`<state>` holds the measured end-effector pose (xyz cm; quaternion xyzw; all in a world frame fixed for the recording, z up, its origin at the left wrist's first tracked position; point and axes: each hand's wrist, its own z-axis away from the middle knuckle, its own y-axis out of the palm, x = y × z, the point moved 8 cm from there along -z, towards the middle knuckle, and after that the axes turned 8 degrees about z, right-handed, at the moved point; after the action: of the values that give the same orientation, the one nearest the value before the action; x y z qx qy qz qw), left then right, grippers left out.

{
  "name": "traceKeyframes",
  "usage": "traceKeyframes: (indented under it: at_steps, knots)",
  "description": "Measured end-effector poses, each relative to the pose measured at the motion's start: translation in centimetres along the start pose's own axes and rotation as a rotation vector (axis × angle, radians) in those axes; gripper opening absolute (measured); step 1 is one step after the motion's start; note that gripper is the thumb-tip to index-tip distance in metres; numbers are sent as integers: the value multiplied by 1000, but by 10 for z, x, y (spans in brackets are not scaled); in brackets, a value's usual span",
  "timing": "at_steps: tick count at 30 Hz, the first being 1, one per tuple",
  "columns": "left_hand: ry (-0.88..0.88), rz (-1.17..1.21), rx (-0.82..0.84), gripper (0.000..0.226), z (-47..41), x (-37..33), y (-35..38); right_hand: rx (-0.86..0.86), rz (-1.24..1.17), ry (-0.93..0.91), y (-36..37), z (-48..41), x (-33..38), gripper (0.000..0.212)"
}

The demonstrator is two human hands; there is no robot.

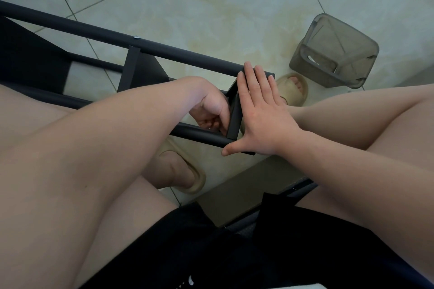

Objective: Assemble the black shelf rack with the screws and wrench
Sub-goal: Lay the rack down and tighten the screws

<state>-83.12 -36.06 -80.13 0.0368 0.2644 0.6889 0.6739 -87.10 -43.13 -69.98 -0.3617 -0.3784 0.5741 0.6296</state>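
1. Where the black shelf rack lies on the tiled floor, its long tubes are seen to run from the upper left of the frame down toward the centre, ending between the knees.
2. The end panel is set across the tubes at the centre, and the right hand is laid flat against its right face, fingers straight and together, thumb spread toward the lower tube.
3. The left hand is held just left of the same panel, its grip curled close over the joint with the lower tube. Whether a screw or the wrench is pinched there cannot be told, as the fingertips are hidden.
4. The joint is judged to lie directly under the left grip, so this hand is the nearer one for fastening, and the panel is braced from the opposite side.
5. Room is tight: a thigh lies on either side, a sandal just beyond the panel, and a grey bin stands at the upper right, apart from the rack. Open floor is left only toward the top of the frame.
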Motion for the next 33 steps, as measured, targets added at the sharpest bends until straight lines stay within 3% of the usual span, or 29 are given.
traceKeyframes:
  at_steps: [6,10,12,16,20,23,26,29,33]
  knots:
    - [18,-14,-16,30,3,-3,0,-9,-9,-3,2,0,-1,162]
    - [53,12,-121,17,10,-5,-7,-9,7,-17,-1,-6,-4,161]
    - [84,28,-245,25,16,-5,-22,-2,25,-37,-5,-14,-9,160]
    - [192,-62,-603,18,53,-14,-64,3,69,-94,-23,-41,-25,159]
    - [213,-187,-826,35,102,-14,-93,11,94,-127,-51,-78,-43,155]
    - [218,-244,-927,44,139,-10,-105,6,25,-54,-71,-104,-65,142]
    - [197,-321,-985,37,162,-7,-105,-72,10,58,-88,-123,-80,120]
    - [52,-502,-1267,23,178,-7,-108,-119,16,97,-96,-132,-76,91]
    - [35,-536,-1463,18,189,-21,-110,46,-65,98,-85,-132,-67,89]
